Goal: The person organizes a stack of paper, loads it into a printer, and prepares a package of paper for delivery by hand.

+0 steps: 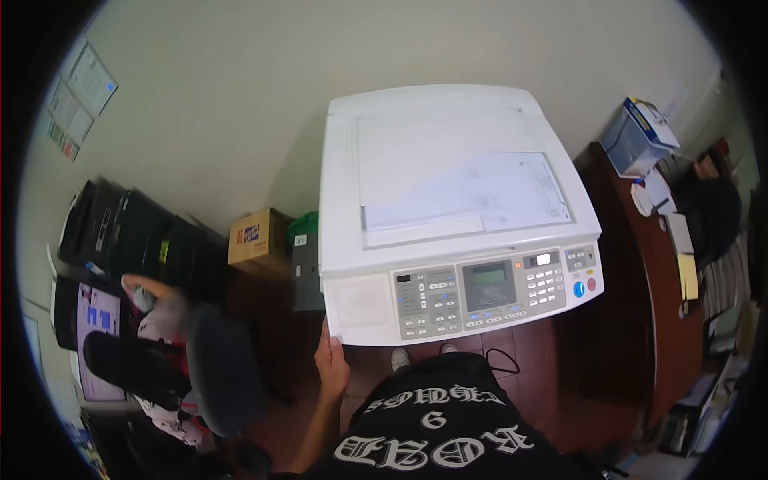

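Note:
A white photocopier (461, 100) fills the middle of the view. White paper (528, 192) with faint print lies over the right and lower part of its scanning glass (416, 152). Along its front runs a control panel (494, 290) with a small green-lit screen, several buttons, a blue round key and a red one. At the machine's front left corner, my left hand (332, 364) is closed on the lower edge; some of its fingers are hidden by the casing. Nowhere in view is my right hand.
At left, a person (152, 360) sits on a dark chair (220, 368) before a lit monitor (100, 312). A cardboard box (258, 238) stands by the wall. To the right is a brown desk (632, 264) with a blue-white box (638, 140). A black cable (508, 362) lies on the floor.

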Demonstrator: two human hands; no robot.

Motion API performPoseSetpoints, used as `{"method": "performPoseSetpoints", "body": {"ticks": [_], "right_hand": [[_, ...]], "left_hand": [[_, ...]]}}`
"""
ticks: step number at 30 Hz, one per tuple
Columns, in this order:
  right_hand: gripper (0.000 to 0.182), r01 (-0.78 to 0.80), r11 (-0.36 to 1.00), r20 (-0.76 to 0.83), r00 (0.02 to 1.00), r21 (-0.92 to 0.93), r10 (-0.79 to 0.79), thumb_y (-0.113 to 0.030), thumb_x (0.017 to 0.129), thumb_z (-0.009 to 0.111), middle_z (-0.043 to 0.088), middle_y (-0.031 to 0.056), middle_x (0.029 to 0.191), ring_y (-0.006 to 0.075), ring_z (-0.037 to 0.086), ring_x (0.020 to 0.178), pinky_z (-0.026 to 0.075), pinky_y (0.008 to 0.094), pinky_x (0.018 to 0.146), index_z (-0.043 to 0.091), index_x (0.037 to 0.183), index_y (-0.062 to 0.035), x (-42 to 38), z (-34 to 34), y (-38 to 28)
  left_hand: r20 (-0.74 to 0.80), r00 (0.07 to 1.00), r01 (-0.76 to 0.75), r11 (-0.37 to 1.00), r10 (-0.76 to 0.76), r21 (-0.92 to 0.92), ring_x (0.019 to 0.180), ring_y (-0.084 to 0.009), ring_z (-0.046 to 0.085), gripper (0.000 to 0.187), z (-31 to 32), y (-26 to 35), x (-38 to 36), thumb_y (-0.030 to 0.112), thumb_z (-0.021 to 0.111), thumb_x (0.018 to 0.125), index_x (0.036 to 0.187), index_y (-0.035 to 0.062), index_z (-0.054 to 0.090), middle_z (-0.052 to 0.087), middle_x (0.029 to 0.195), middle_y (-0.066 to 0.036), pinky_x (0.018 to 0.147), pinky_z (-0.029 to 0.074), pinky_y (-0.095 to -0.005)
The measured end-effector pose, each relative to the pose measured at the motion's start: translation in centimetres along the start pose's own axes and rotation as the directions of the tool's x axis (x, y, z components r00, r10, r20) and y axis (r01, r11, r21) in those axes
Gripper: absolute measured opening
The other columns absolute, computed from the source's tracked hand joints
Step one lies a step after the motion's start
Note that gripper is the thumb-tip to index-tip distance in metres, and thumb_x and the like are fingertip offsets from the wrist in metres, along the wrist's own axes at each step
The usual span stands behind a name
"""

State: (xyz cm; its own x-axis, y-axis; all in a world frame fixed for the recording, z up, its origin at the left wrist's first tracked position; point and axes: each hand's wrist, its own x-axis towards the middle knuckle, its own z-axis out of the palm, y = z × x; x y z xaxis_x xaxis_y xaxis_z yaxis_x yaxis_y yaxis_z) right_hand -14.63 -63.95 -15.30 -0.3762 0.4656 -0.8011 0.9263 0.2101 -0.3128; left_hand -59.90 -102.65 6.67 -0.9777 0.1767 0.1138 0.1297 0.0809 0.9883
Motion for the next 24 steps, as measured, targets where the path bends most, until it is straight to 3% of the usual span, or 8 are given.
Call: {"method": "performPoseSetpoints", "body": {"ticks": [10, 13, 15, 18, 20, 22, 23, 24], "right_hand": [[0.03, 0.331, 0.937, -0.147, 0.938, 0.109, -0.314, -0.028, 0.086, 0.067, 0.067, 0.008, 0.08, 0.016, 0.064, 0.067, 0.051, 0.0306, 0.058, 0.071, 0.101, -0.0022, 1.2, -1.8, -5.8], [0.029, 0.128, 0.935, -0.203, 0.977, 0.331, -0.062, -0.028, 0.085, 0.068, 0.068, 0.0055, 0.076, 0.0131, 0.064, 0.061, 0.05, 0.0275, 0.052, 0.072, 0.099, -0.0025, 1.7, -3.1, -9.6], [0.027, 0.298, 0.937, -0.193, 0.945, 0.182, -0.263, -0.026, 0.085, 0.068, 0.067, 0.0056, 0.076, 0.0134, 0.064, 0.063, 0.049, 0.0276, 0.052, 0.072, 0.098, -0.0026, 1.7, -3.2, -11.4], [0.028, 0.652, 0.685, -0.02, 0.719, -0.326, -0.694, -0.028, 0.085, 0.067, 0.067, 0.0051, 0.079, 0.0148, 0.065, 0.064, 0.05, 0.0292, 0.052, 0.07, 0.1, -0.004, 3.0, -3.4, -8.9], [0.029, 0.755, 0.155, 0.197, 0.354, -0.637, -0.914, -0.03, 0.086, 0.067, 0.067, 0.0034, 0.081, 0.0153, 0.065, 0.065, 0.05, 0.0304, 0.051, 0.069, 0.102, -0.0064, 6.1, -2.8, -6.2], [0.027, 0.441, 0.894, 0.047, 0.897, -0.078, -0.439, -0.032, 0.086, 0.066, 0.067, 0.0013, 0.082, 0.0152, 0.065, 0.065, 0.049, 0.0307, 0.05, 0.069, 0.102, -0.0093, 3.8, -2.1, -8.3], [0.027, 0.041, 0.974, 0.147, 0.986, 0.224, -0.076, -0.033, 0.087, 0.066, 0.067, 0.0002, 0.083, 0.0152, 0.065, 0.064, 0.049, 0.0309, 0.049, 0.068, 0.102, -0.0108, 3.1, -2.0, -9.5], [0.026, 0.195, 0.962, 0.115, 0.969, 0.189, -0.219, -0.032, 0.087, 0.066, 0.067, 0.0005, 0.082, 0.0149, 0.064, 0.063, 0.048, 0.0308, 0.048, 0.068, 0.101, -0.0104, 4.8, -2.1, -9.5]], "left_hand": [[-0.088, 0.995, -0.034, 0.983, 0.051, 0.181, 0.123, -0.0303, 0.054, 0.045, -0.6, -2.4, -0.4, 0.014, 0.043, 0.098, 0.141, -0.0007, 0.043, 0.054, 0.133, -0.023, 0.103, 0.039, -0.0361], [-0.047, 0.994, -0.086, 0.974, 0.099, 0.211, 0.128, -0.0318, 0.049, 0.046, -1.2, -2.1, -0.1, 0.013, 0.046, 0.097, 0.141, -0.0001, 0.043, 0.051, 0.138, -0.021, 0.107, 0.036, -0.0374], [-0.005, 0.993, -0.112, 0.982, 0.114, 0.15, 0.13, -0.0318, 0.047, 0.047, -1.9, -1.8, -0.3, 0.012, 0.046, 0.096, 0.141, -0.0007, 0.042, 0.049, 0.14, -0.021, 0.109, 0.034, -0.037], [-0.02, 0.999, -0.037, 0.991, 0.04, 0.126, 0.13, -0.0318, 0.047, 0.048, -3.1, -2.7, -2.3, 0.01, 0.045, 0.094, 0.141, -0.0017, 0.042, 0.049, 0.139, -0.021, 0.108, 0.034, -0.0367], [-0.085, 0.995, 0.069, 0.993, -0.061, 0.098, 0.129, -0.0299, 0.048, 0.047, -4.0, -4.4, -3.2, 0.016, 0.047, 0.097, 0.14, -0.002, 0.043, 0.051, 0.138, -0.02, 0.107, 0.035, -0.0349], [-0.202, 0.928, 0.297, 0.949, -0.313, -0.105, 0.129, -0.0292, 0.048, 0.049, -5.2, -8.0, -4.2, 0.026, 0.049, 0.098, 0.139, -0.0015, 0.046, 0.052, 0.137, -0.019, 0.106, 0.036, -0.0372], [-0.24, 0.869, 0.388, 0.897, -0.433, -0.214, 0.129, -0.0289, 0.048, 0.05, -5.5, -9.3, -4.3, 0.031, 0.05, 0.099, 0.138, -0.0013, 0.047, 0.053, 0.137, -0.018, 0.106, 0.036, -0.0383], [-0.255, 0.794, 0.484, 0.827, -0.553, -0.287, 0.128, -0.0286, 0.048, 0.054, -6.3, -9.9, -3.5, 0.037, 0.049, 0.098, 0.136, -0.0009, 0.048, 0.053, 0.136, -0.018, 0.105, 0.037, -0.0395]]}}
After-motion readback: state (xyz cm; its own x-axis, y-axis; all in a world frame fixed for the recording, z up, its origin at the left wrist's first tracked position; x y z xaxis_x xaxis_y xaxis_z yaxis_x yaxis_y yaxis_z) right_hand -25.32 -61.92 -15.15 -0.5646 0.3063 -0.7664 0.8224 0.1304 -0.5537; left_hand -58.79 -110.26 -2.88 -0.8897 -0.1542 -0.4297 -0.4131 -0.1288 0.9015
